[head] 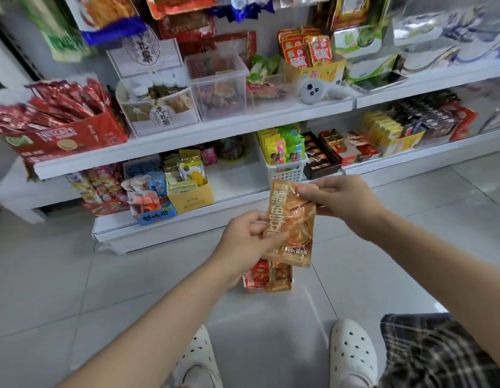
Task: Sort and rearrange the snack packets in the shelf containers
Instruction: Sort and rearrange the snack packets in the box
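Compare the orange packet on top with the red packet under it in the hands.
The orange packet is in full view and pinched by both the right hand and the left hand; the red packet is mostly hidden beneath, gripped by the left hand only. Orange sits uppermost, red lowest. Both are glossy snack wrappers.

Two bare forearms reach forward and meet in the middle. The left hand [247,242] has fingers curled, gripping from the left side. The right hand [342,198], slightly higher, pinches with thumb and fingertips, wrist angled inward
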### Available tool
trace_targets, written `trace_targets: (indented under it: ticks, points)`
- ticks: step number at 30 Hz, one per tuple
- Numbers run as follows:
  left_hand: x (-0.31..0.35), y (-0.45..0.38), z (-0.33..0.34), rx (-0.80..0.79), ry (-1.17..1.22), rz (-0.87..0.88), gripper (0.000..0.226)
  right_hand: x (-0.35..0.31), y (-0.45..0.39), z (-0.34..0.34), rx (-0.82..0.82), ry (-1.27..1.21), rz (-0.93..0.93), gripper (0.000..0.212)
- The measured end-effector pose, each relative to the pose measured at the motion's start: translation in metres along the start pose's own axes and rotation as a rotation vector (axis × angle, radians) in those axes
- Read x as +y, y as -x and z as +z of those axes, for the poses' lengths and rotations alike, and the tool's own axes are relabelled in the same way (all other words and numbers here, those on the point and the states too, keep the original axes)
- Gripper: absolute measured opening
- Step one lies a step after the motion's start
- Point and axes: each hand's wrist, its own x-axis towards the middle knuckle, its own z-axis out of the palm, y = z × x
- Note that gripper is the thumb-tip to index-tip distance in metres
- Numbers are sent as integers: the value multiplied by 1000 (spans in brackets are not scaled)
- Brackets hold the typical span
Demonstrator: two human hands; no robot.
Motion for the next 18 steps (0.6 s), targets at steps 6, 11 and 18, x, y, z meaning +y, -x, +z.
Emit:
trace_targets:
  ticks: [6, 11, 18]
  points:
    - [-1, 49, -6, 28, 68, 30, 26, -2, 28, 14, -54, -100, 17, 15]
    - [11, 59, 2, -182, 466, -107, 39, -4, 30, 12, -74, -221, 20, 23]
    - [10, 54, 13, -358, 890, -334, 35, -13, 31, 29, -262, -463, -58, 15]
